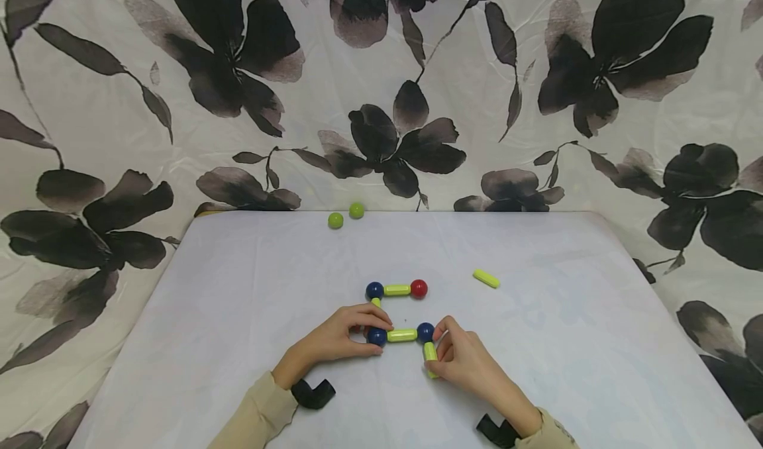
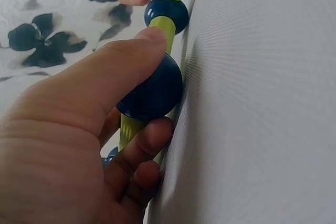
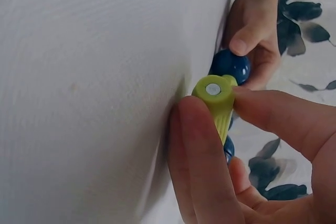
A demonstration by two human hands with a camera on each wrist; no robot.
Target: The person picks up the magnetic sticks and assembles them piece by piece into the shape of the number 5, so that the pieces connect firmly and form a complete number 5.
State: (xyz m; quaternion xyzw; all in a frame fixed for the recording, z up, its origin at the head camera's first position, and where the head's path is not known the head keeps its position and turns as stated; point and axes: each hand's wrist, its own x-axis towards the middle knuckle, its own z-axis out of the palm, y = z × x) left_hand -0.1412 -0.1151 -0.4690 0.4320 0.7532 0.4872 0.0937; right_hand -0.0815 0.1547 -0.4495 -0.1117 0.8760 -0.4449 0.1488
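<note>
On the white table lies a zigzag chain of yellow-green magnetic rods and balls. My left hand [image 1: 340, 335] grips the lower-left blue ball [image 1: 377, 337], its thumb reaching onto the adjoining rod in the left wrist view. From that ball, one rod [image 1: 402, 335] runs right to another blue ball [image 1: 426, 332]. Below this second ball, my right hand [image 1: 471, 366] pinches a magnetic rod [image 3: 220, 114] between thumb and fingers; its near end shows a silvery disc [image 3: 213, 88]. Farther back, the chain continues through a blue ball [image 1: 375, 291] and a rod [image 1: 397, 290] to a red ball [image 1: 419, 289].
A loose yellow-green rod [image 1: 486, 278] lies to the right, beyond the chain. Two green balls, one nearer [image 1: 336, 220] and one farther [image 1: 356, 210], sit at the table's back edge. Behind hangs a floral cloth [image 1: 489, 118]. Black bands [image 1: 313, 394] are at both wrists.
</note>
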